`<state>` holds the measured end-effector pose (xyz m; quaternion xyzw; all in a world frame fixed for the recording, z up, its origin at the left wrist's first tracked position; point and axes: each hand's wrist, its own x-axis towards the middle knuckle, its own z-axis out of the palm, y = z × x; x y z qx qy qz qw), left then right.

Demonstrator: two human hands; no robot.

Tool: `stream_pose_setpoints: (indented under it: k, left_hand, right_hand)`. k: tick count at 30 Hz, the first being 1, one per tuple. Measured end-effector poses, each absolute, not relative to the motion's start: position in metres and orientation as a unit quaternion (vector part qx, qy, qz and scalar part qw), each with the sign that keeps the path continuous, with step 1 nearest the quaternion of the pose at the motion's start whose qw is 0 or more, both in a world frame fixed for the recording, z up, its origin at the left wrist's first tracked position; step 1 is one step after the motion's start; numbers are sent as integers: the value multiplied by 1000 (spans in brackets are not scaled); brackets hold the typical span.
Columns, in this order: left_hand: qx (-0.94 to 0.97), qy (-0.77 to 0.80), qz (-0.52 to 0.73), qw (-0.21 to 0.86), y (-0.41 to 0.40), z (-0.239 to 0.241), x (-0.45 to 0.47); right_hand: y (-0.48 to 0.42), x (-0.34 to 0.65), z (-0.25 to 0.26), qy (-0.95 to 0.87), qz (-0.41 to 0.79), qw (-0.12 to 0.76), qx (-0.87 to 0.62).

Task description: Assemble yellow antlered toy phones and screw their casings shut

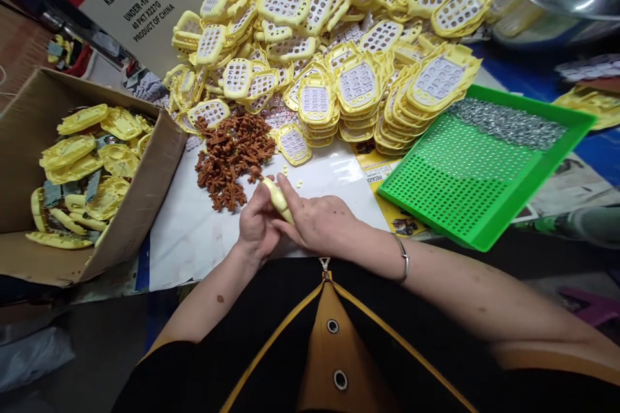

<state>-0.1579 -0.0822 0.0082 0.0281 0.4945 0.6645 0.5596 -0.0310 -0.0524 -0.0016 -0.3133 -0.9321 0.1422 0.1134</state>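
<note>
A black-and-tan zipped garment point(332, 355) lies nearest; left hand point(258, 222) and right hand point(322, 222) hold a pale-yellow rounded plastic shell point(278, 199), probably light, stiff, best held by its edges.

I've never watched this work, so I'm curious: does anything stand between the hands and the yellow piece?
Nothing visible does: the left hand and right hand both hold the yellow piece directly. The brown pile lies beyond them, not between.
</note>
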Motion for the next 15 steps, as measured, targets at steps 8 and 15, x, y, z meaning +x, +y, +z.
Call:
stream_pose_setpoints:
  k: [8, 15]
  left_hand:
    - [-33, 467, 688, 555, -75, 19, -148]
    - [13, 489, 635, 598, -70, 17, -129]
  right_hand:
    - [-53, -14, -19, -930, 121, 208, -277]
    - [-51, 36, -5, -900, 188, 276, -280]
